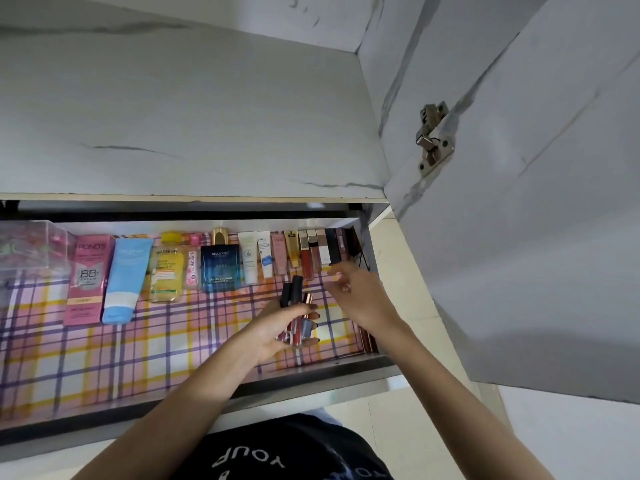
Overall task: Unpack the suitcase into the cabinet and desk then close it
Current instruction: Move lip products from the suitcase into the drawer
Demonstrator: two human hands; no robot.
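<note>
An open drawer (pixel 214 386) lined with pink, yellow and purple checked paper holds a row of cosmetics along its back. My left hand (pixel 277 327) is shut on a bunch of lip-gloss tubes (pixel 298 317), dark caps pointing away from me. My right hand (pixel 356 292) hovers over the drawer's right end, fingers apart and nothing in it, just in front of the row of lipsticks (pixel 320 252). The suitcase is out of view.
From the left, the row has a clear plastic box (pixel 31 247), a pink Pond's box (pixel 88 278), a blue tube (pixel 123 278), a yellow Garnier bottle (pixel 166 268) and a blue cologne box (pixel 220 268). An open cabinet door (pixel 540 202) with a hinge (pixel 433 136) stands at right.
</note>
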